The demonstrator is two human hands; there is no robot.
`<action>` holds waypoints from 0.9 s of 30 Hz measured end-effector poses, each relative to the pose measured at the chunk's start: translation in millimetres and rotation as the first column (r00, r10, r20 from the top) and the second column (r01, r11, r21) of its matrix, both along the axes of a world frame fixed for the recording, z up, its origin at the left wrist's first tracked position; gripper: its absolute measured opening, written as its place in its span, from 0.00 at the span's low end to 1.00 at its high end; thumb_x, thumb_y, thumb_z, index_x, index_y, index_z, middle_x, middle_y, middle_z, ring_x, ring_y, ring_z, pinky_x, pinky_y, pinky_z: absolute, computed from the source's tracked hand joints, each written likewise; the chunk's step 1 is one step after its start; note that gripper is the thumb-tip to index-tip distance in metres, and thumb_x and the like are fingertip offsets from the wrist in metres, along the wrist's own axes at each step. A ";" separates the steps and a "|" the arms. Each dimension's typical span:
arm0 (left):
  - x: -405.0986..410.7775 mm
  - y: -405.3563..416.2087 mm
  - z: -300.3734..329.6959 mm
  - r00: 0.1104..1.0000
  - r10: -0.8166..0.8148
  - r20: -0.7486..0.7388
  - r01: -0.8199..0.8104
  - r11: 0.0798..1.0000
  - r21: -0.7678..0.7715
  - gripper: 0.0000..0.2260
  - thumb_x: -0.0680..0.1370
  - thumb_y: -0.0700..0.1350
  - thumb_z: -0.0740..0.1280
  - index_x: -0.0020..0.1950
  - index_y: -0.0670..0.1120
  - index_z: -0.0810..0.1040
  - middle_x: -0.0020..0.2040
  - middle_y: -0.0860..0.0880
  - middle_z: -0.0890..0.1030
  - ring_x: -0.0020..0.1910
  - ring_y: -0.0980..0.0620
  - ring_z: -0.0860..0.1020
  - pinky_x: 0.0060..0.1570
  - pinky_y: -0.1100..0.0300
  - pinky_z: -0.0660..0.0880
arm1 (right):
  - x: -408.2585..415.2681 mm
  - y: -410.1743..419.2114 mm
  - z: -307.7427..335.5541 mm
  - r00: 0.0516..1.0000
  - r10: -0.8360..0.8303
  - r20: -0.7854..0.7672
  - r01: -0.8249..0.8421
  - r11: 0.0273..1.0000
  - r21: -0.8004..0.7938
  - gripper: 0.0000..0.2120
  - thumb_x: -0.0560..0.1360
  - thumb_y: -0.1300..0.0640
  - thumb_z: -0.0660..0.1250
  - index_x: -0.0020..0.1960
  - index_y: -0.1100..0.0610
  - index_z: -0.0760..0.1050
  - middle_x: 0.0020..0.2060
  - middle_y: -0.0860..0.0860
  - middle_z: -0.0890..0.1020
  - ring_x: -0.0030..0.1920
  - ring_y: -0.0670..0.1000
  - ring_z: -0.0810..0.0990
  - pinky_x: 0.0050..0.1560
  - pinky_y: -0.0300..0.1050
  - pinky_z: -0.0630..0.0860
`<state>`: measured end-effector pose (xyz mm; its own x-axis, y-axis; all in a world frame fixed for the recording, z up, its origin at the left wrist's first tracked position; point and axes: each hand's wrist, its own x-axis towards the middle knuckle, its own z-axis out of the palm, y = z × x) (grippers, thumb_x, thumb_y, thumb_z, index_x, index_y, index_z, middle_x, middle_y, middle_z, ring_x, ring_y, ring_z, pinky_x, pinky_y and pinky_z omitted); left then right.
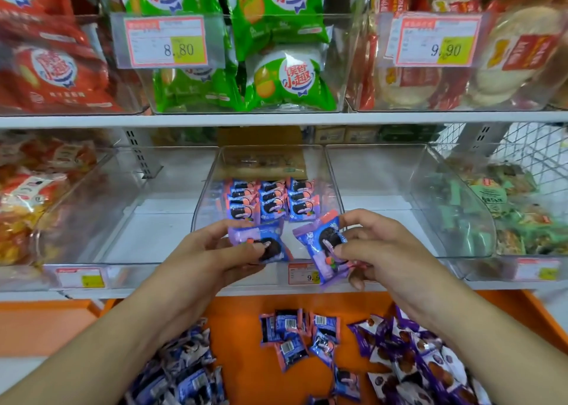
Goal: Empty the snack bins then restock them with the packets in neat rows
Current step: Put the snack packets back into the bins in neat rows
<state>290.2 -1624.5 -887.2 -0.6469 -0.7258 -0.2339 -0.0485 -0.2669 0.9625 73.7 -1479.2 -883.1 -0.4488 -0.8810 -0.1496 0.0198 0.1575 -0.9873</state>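
- One blue-and-purple cookie packet (261, 241) is pinched by the left hand (212, 257), thumb on top, at the front of the middle clear bin (333, 183).
- A second packet (325, 244) is pinched at its edges by the right hand (378, 247), tilted, just right of the first.
- Three short rows of packets (272, 201) are seen lined up at the back of that bin.
- Loose packets (307, 340) are scattered on the orange tray (246, 371) below the shelf (276, 118).
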 end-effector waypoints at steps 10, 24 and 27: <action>-10.7 11.0 4.6 0.997 0.026 0.066 -0.023 0.999 -0.041 0.19 0.76 0.34 0.73 0.63 0.51 0.82 0.41 0.43 0.85 0.41 0.43 0.85 0.50 0.49 0.82 | -6.3 6.6 3.0 1.000 -0.009 -0.015 0.009 1.000 0.001 0.11 0.76 0.69 0.70 0.56 0.59 0.81 0.42 0.58 0.86 0.36 0.52 0.79 0.33 0.50 0.71; -102.4 -60.2 -33.5 0.896 0.144 0.420 0.181 0.745 -0.642 0.20 0.69 0.50 0.83 0.54 0.60 0.78 0.49 0.55 0.80 0.45 0.56 0.79 0.38 0.65 0.72 | -33.3 1.4 4.1 0.994 -0.100 -0.034 0.099 0.995 -0.028 0.10 0.75 0.70 0.70 0.51 0.57 0.83 0.39 0.58 0.85 0.34 0.57 0.77 0.32 0.50 0.72; -129.9 -74.5 -58.2 0.859 0.148 0.490 0.296 0.637 -0.711 0.16 0.69 0.54 0.83 0.49 0.58 0.79 0.44 0.58 0.80 0.43 0.56 0.79 0.37 0.65 0.70 | -39.8 -0.2 1.6 0.993 -0.111 -0.030 0.110 0.993 -0.031 0.10 0.75 0.70 0.71 0.51 0.58 0.82 0.41 0.61 0.85 0.35 0.59 0.76 0.31 0.50 0.71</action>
<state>160.3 -1699.0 -945.4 -0.6731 -0.7351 0.0810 -0.5229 0.5505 0.6508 34.0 -1479.4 -881.5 -0.5480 -0.8294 -0.1086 0.0040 0.1272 -0.9919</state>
